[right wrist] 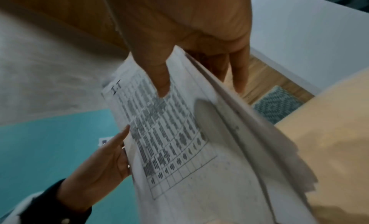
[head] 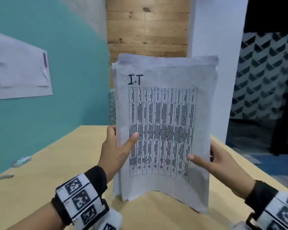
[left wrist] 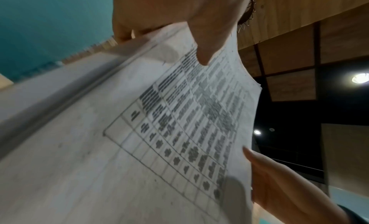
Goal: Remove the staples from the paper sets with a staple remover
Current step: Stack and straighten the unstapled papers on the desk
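A pale wooden table fills the near part of the room. Left of it rises a teal wall with a white board pinned to it, loose sheets hanging on the board. Beyond the table's far edge stands a strip of knotty wood panelling, and right of that a plain white pillar. Further right of the table is a dark doorway with a black-and-white chevron screen. Overhead, round ceiling lamps glow among wooden ceiling panels. Blue flooring shows past the table's right edge.
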The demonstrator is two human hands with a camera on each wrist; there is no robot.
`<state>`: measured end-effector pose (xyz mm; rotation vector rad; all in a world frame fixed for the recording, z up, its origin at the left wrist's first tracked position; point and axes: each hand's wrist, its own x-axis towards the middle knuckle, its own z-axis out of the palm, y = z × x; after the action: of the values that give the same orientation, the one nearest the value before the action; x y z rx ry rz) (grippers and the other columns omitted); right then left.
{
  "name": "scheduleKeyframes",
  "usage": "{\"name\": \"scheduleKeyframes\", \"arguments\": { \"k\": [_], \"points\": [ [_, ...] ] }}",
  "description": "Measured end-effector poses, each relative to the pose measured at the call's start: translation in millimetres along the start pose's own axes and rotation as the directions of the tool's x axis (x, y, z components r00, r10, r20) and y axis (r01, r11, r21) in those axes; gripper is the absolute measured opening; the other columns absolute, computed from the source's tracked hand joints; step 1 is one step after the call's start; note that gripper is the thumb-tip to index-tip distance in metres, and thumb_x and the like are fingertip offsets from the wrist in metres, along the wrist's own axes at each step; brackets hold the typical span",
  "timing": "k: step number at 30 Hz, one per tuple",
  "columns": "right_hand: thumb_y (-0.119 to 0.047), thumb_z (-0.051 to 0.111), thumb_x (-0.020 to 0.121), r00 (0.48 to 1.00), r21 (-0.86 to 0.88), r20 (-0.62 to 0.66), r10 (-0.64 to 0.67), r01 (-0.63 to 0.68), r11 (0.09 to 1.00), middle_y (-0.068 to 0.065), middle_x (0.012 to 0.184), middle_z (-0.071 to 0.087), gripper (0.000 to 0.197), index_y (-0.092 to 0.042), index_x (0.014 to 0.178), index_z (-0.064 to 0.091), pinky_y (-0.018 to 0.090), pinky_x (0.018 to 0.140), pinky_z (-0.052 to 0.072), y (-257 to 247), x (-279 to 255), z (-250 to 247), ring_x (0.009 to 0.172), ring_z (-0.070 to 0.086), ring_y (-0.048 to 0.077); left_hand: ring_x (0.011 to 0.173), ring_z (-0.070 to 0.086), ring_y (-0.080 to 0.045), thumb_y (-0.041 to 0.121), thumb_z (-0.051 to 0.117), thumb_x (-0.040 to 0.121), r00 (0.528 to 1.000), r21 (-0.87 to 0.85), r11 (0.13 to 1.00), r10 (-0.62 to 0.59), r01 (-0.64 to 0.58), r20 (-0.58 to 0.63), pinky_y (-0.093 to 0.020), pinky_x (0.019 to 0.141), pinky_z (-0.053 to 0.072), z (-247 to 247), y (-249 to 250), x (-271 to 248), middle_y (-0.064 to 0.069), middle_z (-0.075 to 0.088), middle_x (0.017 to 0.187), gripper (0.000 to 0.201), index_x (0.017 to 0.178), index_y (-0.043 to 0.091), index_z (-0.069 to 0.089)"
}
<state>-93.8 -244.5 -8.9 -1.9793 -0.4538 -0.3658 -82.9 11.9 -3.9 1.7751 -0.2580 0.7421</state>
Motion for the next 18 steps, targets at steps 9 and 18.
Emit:
{"name": "scheduleKeyframes", "arguments": {
  "k": [9, 18],
  "points": [
    [-0.041, 0.071, 0.072, 0.992, 0.243, -0.077, -0.095, 0.111, 0.964, -0.009, 0.115, 0.065, 0.056, -0.019, 0.12, 0.05, 0.023, 0.082, 0.052, -23, 45, -22, 0.105, 0.061, 0.005, 0.101, 0.063, -0.012, 0.047, 0.072, 0.069, 0.994, -0.24, 0.965, 0.095, -0.107, -0.06, -0.037, 0.095, 0.049, 0, 56, 63, 0.005, 0.065, 0.108, 0.051, 0.109, 0.025, 0.05],
    [-0.012, 0.057, 0.091, 0.919, 0.125, -0.288, -0.268, 0.314, 0.941, -0.001, 0.109, 0.064, 0.019, -0.02, 0.105, 0.048, 0.05, 0.094, 0.047, -50, 66, -18, 0.103, 0.062, 0.02, 0.099, 0.064, -0.008, 0.016, 0.064, 0.085, 0.959, -0.264, 0.923, 0.269, -0.282, -0.086, -0.027, 0.092, 0.05, 8, 75, 67, -0.001, 0.065, 0.111, 0.03, 0.111, 0.024, 0.052]
  ]
}}
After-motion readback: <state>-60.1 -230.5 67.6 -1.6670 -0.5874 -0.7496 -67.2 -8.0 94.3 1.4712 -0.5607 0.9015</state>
